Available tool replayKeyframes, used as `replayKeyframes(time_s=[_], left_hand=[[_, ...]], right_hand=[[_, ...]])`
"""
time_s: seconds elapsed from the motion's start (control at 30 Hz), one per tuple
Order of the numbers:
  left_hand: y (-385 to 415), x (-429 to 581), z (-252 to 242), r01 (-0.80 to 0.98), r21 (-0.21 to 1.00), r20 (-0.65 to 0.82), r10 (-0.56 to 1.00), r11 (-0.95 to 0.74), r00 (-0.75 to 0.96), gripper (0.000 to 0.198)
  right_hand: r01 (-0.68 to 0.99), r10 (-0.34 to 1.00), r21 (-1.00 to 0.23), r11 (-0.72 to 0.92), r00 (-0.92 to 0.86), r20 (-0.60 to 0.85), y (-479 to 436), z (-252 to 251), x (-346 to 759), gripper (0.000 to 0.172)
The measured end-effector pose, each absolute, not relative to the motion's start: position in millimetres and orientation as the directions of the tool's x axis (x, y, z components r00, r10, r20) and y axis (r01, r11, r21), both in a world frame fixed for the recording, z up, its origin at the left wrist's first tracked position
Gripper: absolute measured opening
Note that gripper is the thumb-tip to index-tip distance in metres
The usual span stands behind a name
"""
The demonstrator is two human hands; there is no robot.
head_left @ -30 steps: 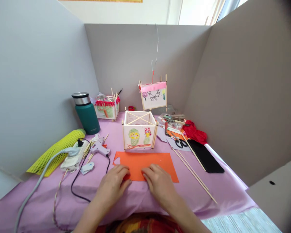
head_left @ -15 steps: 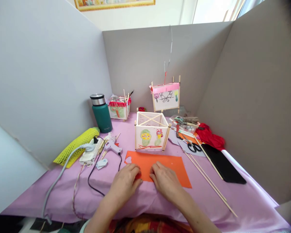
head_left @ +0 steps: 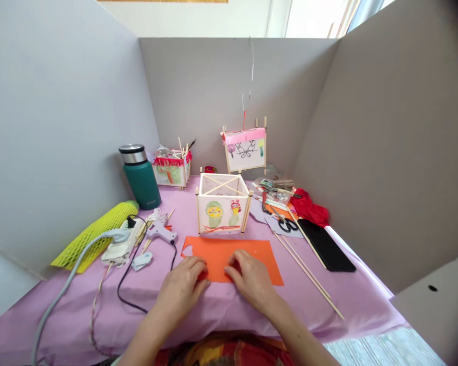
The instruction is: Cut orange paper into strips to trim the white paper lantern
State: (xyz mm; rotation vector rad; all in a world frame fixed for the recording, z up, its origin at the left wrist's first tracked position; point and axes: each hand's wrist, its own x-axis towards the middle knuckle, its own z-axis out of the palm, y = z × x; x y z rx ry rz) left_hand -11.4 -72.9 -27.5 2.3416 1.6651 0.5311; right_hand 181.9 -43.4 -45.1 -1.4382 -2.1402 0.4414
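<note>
An orange paper sheet [head_left: 229, 252] lies flat on the purple tablecloth [head_left: 221, 310], with a notch cut at its left corner. My left hand [head_left: 183, 287] and my right hand [head_left: 252, 282] rest side by side on its near edge, fingers curled and pinching the paper edge. Just behind the sheet stands a paper lantern box [head_left: 223, 205] with stick corners and coloured drawings on its front.
A glue gun [head_left: 159, 231], power strip [head_left: 119, 247] with cables, yellow foam net [head_left: 95, 235] and green flask [head_left: 140, 176] sit left. Scissors [head_left: 286, 222], red cloth [head_left: 309, 208], black slab [head_left: 325, 244] and long sticks [head_left: 307, 274] lie right. Two more lanterns [head_left: 246, 149] stand against the grey partition.
The camera view swung right and back left. My hands stayed on the near edge of the orange sheet, the fingers shifting slightly along it.
</note>
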Motion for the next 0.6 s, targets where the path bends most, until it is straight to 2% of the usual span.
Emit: replayKeyframes(time_s=[0.07,0.13,0.2,0.27,0.3,0.37,0.43,0.47,0.5,0.6], left_hand=[[-72.1,-12.2,-28.9,0.861,0.373,0.168,0.938,-0.345,0.303,0.010],[-71.1,-13.5,-30.8,0.860,0.367,0.171,0.934,-0.355,0.312,0.011],[-70.3,-14.7,-32.7,0.860,0.362,0.170,0.933,-0.360,0.318,0.012],[-69.5,-15.7,-34.3,0.859,0.360,0.165,0.931,-0.363,0.324,0.012],[-69.2,-16.0,-34.9,0.860,0.358,0.162,0.931,-0.363,0.326,0.012],[-68.5,-16.4,-35.9,0.864,0.350,0.160,0.932,-0.362,0.326,0.012],[-68.1,-16.5,-36.1,0.868,0.344,0.158,0.934,-0.357,0.322,0.013],[-68.1,-16.5,-36.1,0.869,0.345,0.156,0.934,-0.356,0.321,0.014],[-68.1,-16.6,-35.8,0.868,0.347,0.153,0.934,-0.355,0.322,0.014],[-68.4,-16.8,-35.1,0.867,0.351,0.144,0.935,-0.355,0.324,0.015]], right_hand=[[0.767,0.926,-0.521,0.375,-0.285,0.246,-41.6,-44.2,190.9,0.005],[0.827,0.951,-0.481,0.292,-0.200,0.234,-35.8,-41.2,211.8,0.007],[0.910,0.966,-0.389,0.139,-0.039,0.254,-29.2,-37.2,236.7,0.021],[0.956,0.938,-0.286,0.059,0.045,0.344,-26.9,-34.7,253.8,0.035],[0.963,0.921,-0.255,0.085,0.021,0.389,-28.2,-34.6,257.1,0.038],[0.928,0.896,-0.243,0.282,-0.164,0.412,-34.8,-36.0,254.1,0.039],[0.825,0.851,-0.270,0.496,-0.400,0.341,-42.0,-37.4,246.1,0.037],[0.802,0.844,-0.284,0.526,-0.450,0.292,-44.0,-37.1,243.7,0.036],[0.821,0.865,-0.283,0.496,-0.437,0.247,-44.5,-35.7,243.6,0.035],[0.948,0.961,-0.232,0.216,-0.164,0.224,-38.6,-26.2,254.5,0.035]])
